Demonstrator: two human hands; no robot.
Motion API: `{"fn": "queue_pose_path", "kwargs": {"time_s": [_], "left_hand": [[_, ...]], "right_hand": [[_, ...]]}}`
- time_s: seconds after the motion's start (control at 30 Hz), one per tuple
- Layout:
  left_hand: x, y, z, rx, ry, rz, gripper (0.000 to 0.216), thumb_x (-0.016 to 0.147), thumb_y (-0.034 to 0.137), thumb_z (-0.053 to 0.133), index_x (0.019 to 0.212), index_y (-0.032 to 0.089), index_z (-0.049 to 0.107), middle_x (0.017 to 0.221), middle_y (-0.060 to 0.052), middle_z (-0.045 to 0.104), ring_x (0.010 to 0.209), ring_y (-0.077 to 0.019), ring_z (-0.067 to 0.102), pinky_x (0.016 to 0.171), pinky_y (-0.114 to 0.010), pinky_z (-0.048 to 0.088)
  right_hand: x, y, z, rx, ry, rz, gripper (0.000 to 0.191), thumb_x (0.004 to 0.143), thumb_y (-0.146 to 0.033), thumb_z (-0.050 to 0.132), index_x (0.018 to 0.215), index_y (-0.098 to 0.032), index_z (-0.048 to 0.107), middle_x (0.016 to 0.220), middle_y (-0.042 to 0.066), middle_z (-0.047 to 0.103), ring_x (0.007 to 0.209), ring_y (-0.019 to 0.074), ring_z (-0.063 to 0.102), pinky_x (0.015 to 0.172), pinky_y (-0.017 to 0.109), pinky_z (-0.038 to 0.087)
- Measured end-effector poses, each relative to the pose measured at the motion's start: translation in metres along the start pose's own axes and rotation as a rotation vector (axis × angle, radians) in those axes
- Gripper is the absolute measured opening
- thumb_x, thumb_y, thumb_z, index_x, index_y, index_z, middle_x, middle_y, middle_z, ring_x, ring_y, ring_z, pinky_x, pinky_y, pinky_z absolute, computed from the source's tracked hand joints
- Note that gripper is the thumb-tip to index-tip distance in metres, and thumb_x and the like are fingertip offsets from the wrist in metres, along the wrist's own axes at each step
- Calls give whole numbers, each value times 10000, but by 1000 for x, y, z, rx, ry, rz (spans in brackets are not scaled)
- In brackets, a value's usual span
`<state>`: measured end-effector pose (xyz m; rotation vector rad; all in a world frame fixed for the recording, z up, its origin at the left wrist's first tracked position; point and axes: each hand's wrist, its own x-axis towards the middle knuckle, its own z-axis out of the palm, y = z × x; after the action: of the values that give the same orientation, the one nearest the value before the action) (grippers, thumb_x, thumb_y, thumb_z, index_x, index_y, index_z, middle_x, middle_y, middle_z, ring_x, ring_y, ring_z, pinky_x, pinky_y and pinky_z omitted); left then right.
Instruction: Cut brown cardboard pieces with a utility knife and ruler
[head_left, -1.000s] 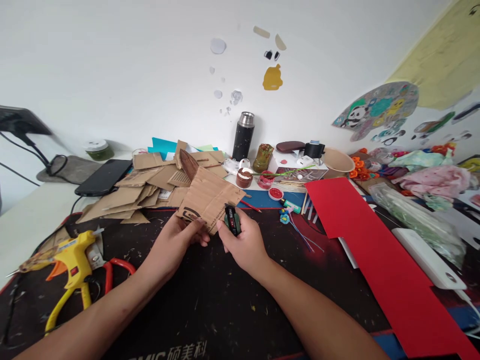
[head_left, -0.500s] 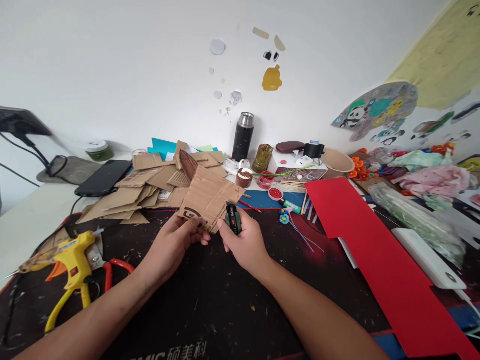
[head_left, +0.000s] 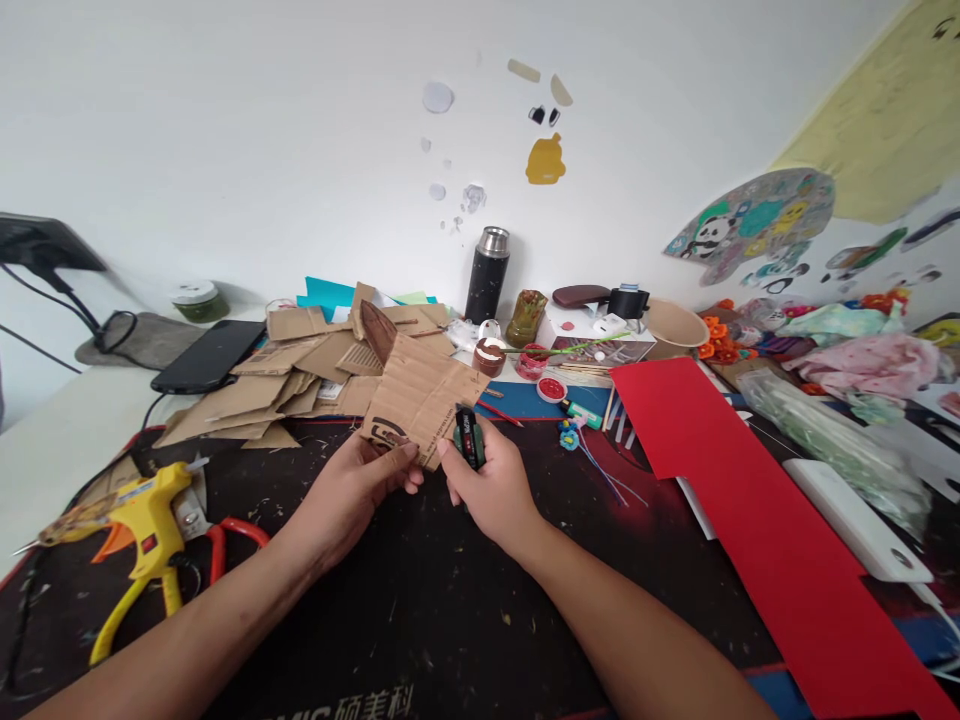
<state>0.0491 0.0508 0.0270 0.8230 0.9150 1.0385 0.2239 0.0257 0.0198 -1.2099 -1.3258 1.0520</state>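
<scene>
A piece of brown corrugated cardboard (head_left: 424,390) with dark print near its lower edge is held up, tilted, above the dark mat. My left hand (head_left: 375,465) pinches its lower left corner, thumb in front and fingers behind. My right hand (head_left: 491,470) is closed around a dark green and black utility knife (head_left: 469,438), held upright by the cardboard's right edge. No blade shows clearly. My right thumb lies close to the cardboard's lower right corner; whether it touches cannot be made out.
Cut cardboard pieces (head_left: 247,395) are heaped behind on the left. A yellow glue gun (head_left: 154,520) and red-handled pliers (head_left: 217,550) lie at left. A black thermos (head_left: 487,275) stands by the wall. Red card (head_left: 720,480) and a white power strip (head_left: 859,520) lie at right.
The cardboard has shifted very slightly and turned a little. My left thumb has slid to the right along its lower edge. My right hand and the knife have barely moved.
</scene>
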Motion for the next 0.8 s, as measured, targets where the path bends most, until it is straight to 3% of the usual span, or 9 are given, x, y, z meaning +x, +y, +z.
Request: {"fn": "queue_pose_path", "kwargs": {"time_s": [0.43, 0.67, 0.8], "left_hand": [[2, -7, 0, -18, 81, -30, 305, 757, 375, 879, 890, 150, 721, 773, -73, 758, 624, -210, 712, 601, -342, 581], [0, 0, -4, 2, 43, -36, 390, 783, 436, 894, 973, 132, 741, 860, -106, 782, 662, -230, 734, 642, -373, 612], [5, 15, -14, 27, 84, 40, 444, 801, 523, 893, 1070, 192, 769, 1004, -69, 793, 747, -187, 717, 634, -290, 582]], "right_hand": [[0, 2, 0, 0, -4, 14, 222, 987, -408, 698, 902, -266, 550, 542, -102, 528, 415, 122, 521, 449, 239, 403], [3, 1, -3, 70, 1, 30, 268, 980, -448, 709, 889, -273, 529, 528, -107, 519, 413, 125, 523, 448, 244, 405], [7, -3, -9, 138, 4, 58, 294, 965, -463, 708, 867, -274, 507, 507, -114, 514, 411, 122, 507, 454, 246, 410]]}}
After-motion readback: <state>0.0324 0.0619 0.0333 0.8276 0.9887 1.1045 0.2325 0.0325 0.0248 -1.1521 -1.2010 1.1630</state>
